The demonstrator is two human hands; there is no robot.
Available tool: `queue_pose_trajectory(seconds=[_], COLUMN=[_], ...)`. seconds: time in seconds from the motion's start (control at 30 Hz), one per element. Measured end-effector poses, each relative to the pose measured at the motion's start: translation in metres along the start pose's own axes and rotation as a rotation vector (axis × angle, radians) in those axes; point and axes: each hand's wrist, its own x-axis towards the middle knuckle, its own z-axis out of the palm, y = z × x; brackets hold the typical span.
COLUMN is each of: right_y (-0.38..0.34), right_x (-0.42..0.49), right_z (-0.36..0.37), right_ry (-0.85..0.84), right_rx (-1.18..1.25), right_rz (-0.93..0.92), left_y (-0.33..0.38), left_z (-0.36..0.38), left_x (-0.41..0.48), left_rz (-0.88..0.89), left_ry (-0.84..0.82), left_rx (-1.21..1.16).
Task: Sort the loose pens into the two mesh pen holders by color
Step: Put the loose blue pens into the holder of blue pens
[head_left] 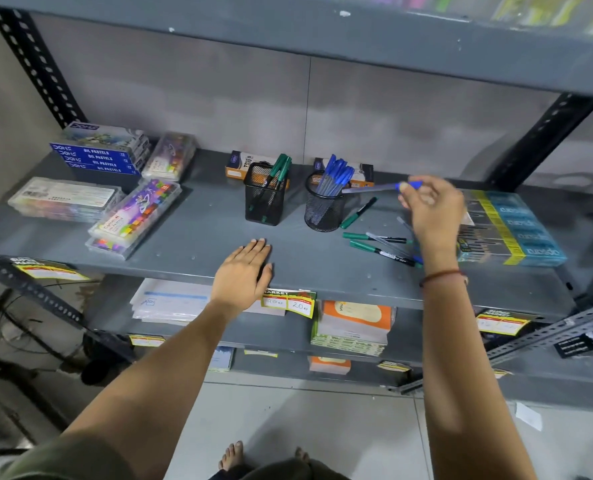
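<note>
Two black mesh pen holders stand on the grey shelf point(184, 244). The square holder point(264, 202) on the left has green pens in it. The round holder point(324, 210) to its right is full of blue pens. My right hand point(432, 211) pinches a blue-capped pen point(374, 188) that lies level, its tip close to the round holder's rim. Loose green pens point(374, 239) and a clear blue pen lie on the shelf under my right wrist, and another green pen point(357, 213) lies beside the round holder. My left hand point(243, 275) rests flat on the shelf's front edge, holding nothing.
Oil pastel boxes point(99, 157) and crayon cases point(134, 216) fill the shelf's left side. A blue and yellow pack point(517, 230) lies at the right. Two small boxes stand behind the holders. An upper shelf hangs overhead; lower shelves hold paper goods.
</note>
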Motion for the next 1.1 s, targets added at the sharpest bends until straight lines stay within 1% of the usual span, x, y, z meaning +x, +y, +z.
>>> queue_pose_trajectory(seconds=[0.07, 0.13, 0.23, 0.33, 0.43, 0.5, 0.6, 0.67, 0.77, 0.97, 1.1], right_y=[-0.018, -0.027, -0.023, -0.007, 0.011, 0.018, 0.027, 0.036, 0.058, 0.096, 0.102], right_x=[0.02, 0.033, 0.041, 0.035, 0.022, 0.017, 0.016, 0.016, 0.009, -0.008, -0.011], right_z=[0.02, 0.039, 0.064, 0.086, 0.096, 0.095, 0.084, 0.069, 0.039, -0.01, -0.025], right_ry=[0.0, -0.005, -0.078, -0.157, -0.153, -0.165, -0.172, -0.162, -0.138, -0.118, -0.176], right_rx=[-0.005, -0.114, -0.309, -0.484, -0.668, -0.677, -0.593, -0.586, -0.634, -0.849, -0.909], right_rz=[-0.056, -0.112, -0.191, -0.148, -0.14, -0.116, -0.069, -0.043, 0.027, 0.283, 0.328], left_y=[0.0, 0.001, 0.0, -0.001, 0.0, 0.0, 0.001, 0.001, 0.001, 0.0, 0.0], left_z=[-0.001, -0.001, -0.001, 0.0, 0.0, -0.001, -0.001, -0.001, 0.0, 0.001, 0.001], left_x=[0.001, 0.001, 0.001, 0.001, 0.002, 0.002, 0.002, 0.002, 0.002, 0.002, 0.001], left_rz=[0.002, 0.008, 0.015, 0.019, 0.023, 0.026, 0.028, 0.028, 0.025, 0.025, 0.016], left_ry=[0.005, 0.008, 0.015, 0.021, 0.029, 0.033, 0.039, 0.042, 0.049, 0.037, 0.027], left_rx=[-0.002, -0.005, -0.004, 0.002, 0.01, 0.013, 0.015, 0.017, 0.007, 0.008, 0.015])
